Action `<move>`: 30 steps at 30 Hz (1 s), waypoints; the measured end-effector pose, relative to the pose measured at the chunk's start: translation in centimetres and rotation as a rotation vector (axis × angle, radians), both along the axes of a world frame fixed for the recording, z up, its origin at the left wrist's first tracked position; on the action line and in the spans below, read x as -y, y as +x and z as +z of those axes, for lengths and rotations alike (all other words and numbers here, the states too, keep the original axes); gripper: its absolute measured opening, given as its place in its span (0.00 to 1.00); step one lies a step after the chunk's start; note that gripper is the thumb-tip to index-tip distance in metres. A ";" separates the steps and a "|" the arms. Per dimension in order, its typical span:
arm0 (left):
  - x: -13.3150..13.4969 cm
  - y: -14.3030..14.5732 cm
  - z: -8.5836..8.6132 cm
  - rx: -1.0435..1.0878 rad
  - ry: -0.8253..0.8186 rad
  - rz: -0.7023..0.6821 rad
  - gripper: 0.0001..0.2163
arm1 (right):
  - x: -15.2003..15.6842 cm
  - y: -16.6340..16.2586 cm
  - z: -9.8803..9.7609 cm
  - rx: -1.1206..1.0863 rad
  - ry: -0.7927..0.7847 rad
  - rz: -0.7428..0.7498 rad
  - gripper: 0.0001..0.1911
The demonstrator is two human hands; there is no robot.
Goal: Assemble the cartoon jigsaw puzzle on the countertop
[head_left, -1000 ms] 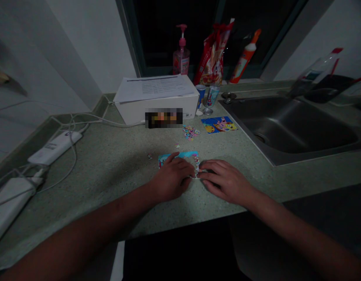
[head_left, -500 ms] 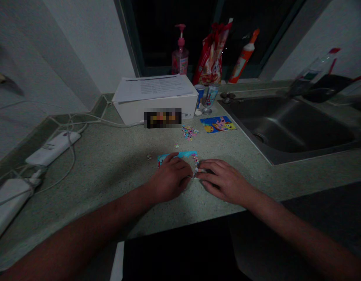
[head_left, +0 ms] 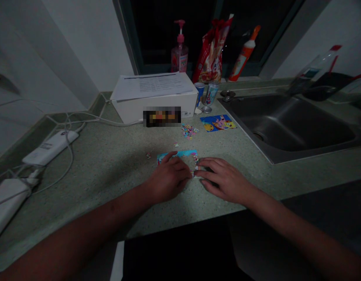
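The left hand [head_left: 168, 181] and right hand [head_left: 224, 181] have eased slightly apart, both half-curled at the jigsaw [head_left: 177, 155] on the countertop [head_left: 110, 175], any pinched piece hidden; light, flat pressure best keeps its loose edge from shifting.

Two hands [head_left: 168, 181] [head_left: 224, 181], one steel sink [head_left: 294, 125]

Left hand [head_left: 168, 181] and right hand [head_left: 224, 181] hide most of the puzzle [head_left: 177, 154].

Home kitchen: stainless sink [head_left: 294, 123], speckled countertop [head_left: 110, 171], w/ soap pump [head_left: 179, 52].
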State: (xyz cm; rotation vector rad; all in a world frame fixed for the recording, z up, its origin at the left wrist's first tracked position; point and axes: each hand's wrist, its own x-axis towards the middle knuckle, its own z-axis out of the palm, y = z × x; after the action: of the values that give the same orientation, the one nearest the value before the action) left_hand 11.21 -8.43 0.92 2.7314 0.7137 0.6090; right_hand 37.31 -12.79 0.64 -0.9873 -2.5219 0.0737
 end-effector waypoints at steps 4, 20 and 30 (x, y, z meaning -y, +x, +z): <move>0.1 -0.1 0.0 -0.003 0.005 -0.019 0.06 | 0.0 0.0 -0.1 0.007 -0.004 -0.003 0.14; 0.1 -0.3 0.1 0.019 -0.008 -0.045 0.08 | 0.1 0.1 -0.1 0.003 -0.042 -0.020 0.15; 0.1 -0.4 0.2 0.036 -0.043 -0.065 0.08 | 0.0 0.2 -0.3 -0.005 -0.042 -0.006 0.16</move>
State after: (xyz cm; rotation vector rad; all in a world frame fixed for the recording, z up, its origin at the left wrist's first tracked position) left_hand 10.81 -8.49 1.16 2.6861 0.6192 0.6191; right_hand 37.49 -12.84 0.38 -1.0104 -2.5224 0.1277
